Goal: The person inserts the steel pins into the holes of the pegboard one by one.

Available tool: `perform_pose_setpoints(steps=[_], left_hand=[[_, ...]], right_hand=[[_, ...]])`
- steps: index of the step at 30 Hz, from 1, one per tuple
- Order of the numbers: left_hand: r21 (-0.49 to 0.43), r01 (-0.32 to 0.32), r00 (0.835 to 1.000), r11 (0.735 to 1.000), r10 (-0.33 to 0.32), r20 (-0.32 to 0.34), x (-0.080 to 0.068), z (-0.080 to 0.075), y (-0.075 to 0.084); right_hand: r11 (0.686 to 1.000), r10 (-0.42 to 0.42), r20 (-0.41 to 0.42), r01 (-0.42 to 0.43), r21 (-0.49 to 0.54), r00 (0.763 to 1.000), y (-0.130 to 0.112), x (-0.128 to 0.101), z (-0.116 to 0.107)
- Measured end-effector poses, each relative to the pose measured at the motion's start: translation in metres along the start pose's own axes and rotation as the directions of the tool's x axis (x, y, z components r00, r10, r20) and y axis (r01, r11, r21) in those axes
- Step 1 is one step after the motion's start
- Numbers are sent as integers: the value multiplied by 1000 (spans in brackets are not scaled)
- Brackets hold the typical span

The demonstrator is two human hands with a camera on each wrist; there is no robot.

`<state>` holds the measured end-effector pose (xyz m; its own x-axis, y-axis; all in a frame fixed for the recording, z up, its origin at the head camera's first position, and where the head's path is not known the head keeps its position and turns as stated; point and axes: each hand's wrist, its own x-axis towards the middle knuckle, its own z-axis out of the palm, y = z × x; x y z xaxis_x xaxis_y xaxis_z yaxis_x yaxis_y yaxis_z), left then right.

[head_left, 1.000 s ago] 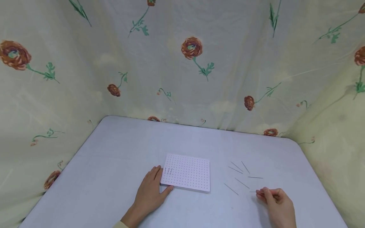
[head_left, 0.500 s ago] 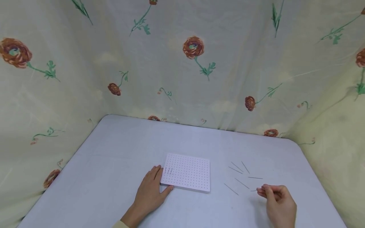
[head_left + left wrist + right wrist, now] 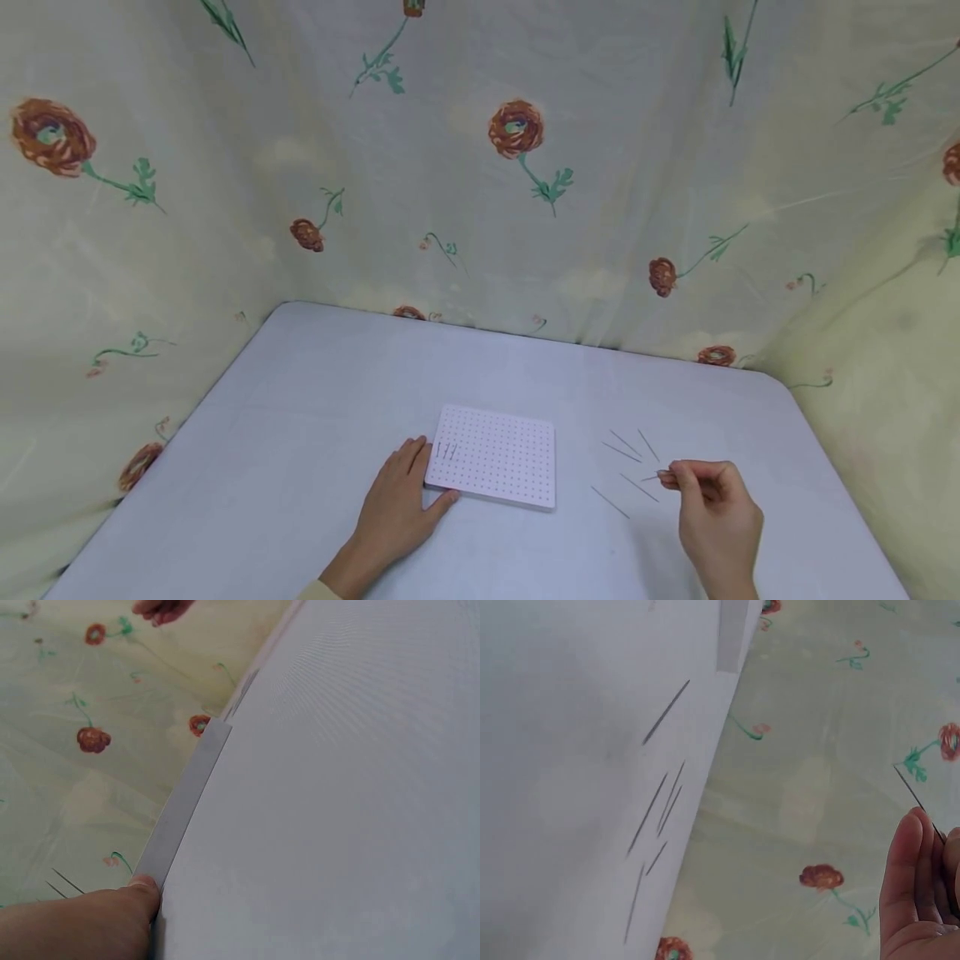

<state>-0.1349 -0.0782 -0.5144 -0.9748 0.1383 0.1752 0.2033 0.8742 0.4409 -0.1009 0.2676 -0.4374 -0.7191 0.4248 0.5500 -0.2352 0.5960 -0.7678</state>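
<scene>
A white pegboard (image 3: 498,458) with rows of small holes lies on the table. Three short thin pins (image 3: 446,451) stand in its left part. My left hand (image 3: 397,500) rests at the board's near left corner, fingers straight along the left side, thumb (image 3: 144,889) against the front edge. My right hand (image 3: 716,508) is raised over the table, right of the board, pinching a thin metal pin (image 3: 915,793) between thumb and fingertips. The pin's free end points left toward the board.
Several loose thin pins (image 3: 610,502) lie scattered on the white table (image 3: 360,375) between the board and my right hand; one is hidden behind that hand in the head view. A flower-patterned curtain (image 3: 465,167) hangs around the table's back and sides.
My right hand has lifted the pin from the table and moved it up and to the left, over the loose pins. My left hand and the board have stayed in place.
</scene>
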Motion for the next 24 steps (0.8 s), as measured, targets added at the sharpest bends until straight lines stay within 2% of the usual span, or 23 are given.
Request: perform_pose_setpoints(steps=[7, 14, 24], left_hand=[[-10, 11, 1000, 1000, -11, 14, -2, 1, 0], [5, 9, 1000, 1000, -9, 9, -2, 2, 1], [7, -6, 1000, 1000, 6, -10, 1, 1, 0]], right_hand=[[985, -163, 18, 164, -47, 986, -11, 1, 14], [972, -236, 46, 236, 0, 971, -21, 2, 27], [942, -332, 136, 337, -13, 933, -44, 4, 48]])
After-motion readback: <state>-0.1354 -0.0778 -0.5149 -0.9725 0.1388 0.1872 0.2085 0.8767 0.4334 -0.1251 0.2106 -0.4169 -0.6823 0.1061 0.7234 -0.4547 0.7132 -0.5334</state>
